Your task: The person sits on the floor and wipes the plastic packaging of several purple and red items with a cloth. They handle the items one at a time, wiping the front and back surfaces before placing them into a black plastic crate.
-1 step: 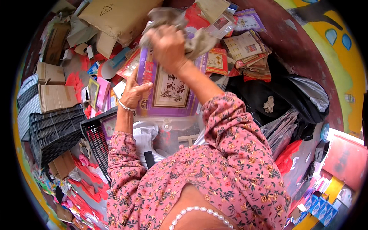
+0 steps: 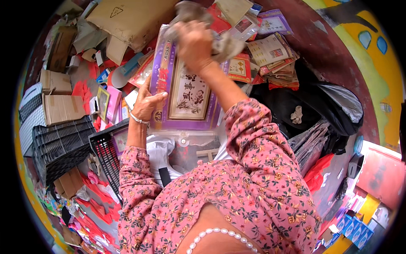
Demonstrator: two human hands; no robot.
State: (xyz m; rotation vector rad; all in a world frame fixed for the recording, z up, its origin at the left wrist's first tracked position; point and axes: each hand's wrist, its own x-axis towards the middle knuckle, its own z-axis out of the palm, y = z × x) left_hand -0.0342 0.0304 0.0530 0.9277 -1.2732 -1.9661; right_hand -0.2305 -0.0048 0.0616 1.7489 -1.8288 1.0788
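Note:
A flat purple embroidery kit (image 2: 165, 114) in a clear plastic sleeve is tilted up in front of me, its framed picture facing me. My left hand (image 2: 146, 103) is closed on its left edge, with the thumb across the front. Over the upper part of the kit, my right hand (image 2: 195, 44) grips a crumpled grey-brown cloth (image 2: 228, 48). The cloth bulges out on both sides of that hand and hides the kit's upper right area. The sleeve's see-through flap (image 2: 198, 137) hangs below the purple panel.
Beyond my right hand lie a red package (image 2: 240, 67) and a pile of picture packages (image 2: 270, 53). Black plastic bags (image 2: 292, 103) are on the right. Black crates (image 2: 63, 144) and cardboard boxes (image 2: 63, 108) stand on the left, with a large carton (image 2: 131, 21) at the back.
My right hand and the cloth have shifted up and to the right across the kit, baring more of its upper left border. My left hand keeps its hold.

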